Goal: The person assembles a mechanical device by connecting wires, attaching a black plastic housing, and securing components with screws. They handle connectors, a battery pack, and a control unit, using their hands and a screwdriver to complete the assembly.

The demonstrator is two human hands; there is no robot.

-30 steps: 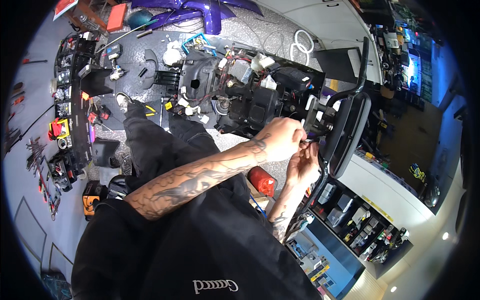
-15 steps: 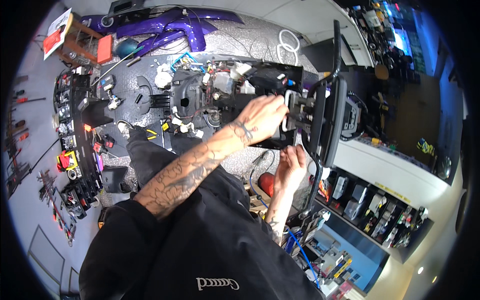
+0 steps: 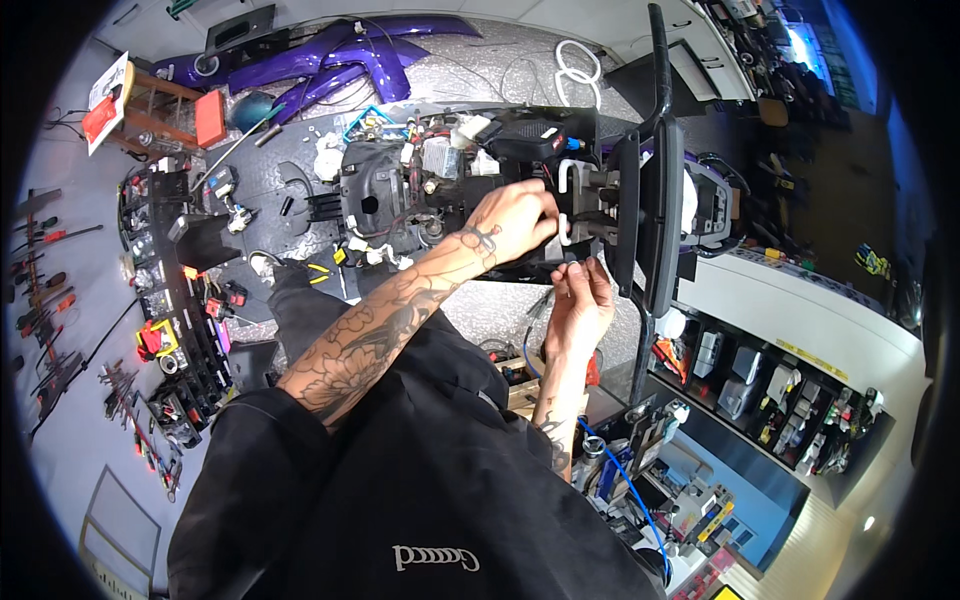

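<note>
A partly stripped motor scooter (image 3: pixel 385 190) lies lengthwise before me, its wiring and inner parts exposed. My left hand (image 3: pixel 512 225) is over its rear part, fingers curled beside a pale U-shaped bracket (image 3: pixel 564 228); whatever the fingertips grip is hidden. Closer to me, my right hand (image 3: pixel 581 300) is raised with thumb and fingers pinched together, palm partly up. Anything in that pinch is too small to make out. Just past both hands stands a long dark padded bar (image 3: pixel 668 220) on a black tube frame (image 3: pixel 656 60).
Glossy purple body panels (image 3: pixel 370 65) lie on the far floor near white rings of tubing (image 3: pixel 577 72). Yellow-handled pliers (image 3: pixel 318 272) rest on the dark platform. Tools hang on the left wall. A shelf of boxes (image 3: pixel 740 380) and a blue hose (image 3: pixel 635 485) are at right.
My left hand has drawn back slightly to the left and down from the bracket. My right hand has risen a little toward it, its fingers now pinched closer together. The view has shifted slightly.
</note>
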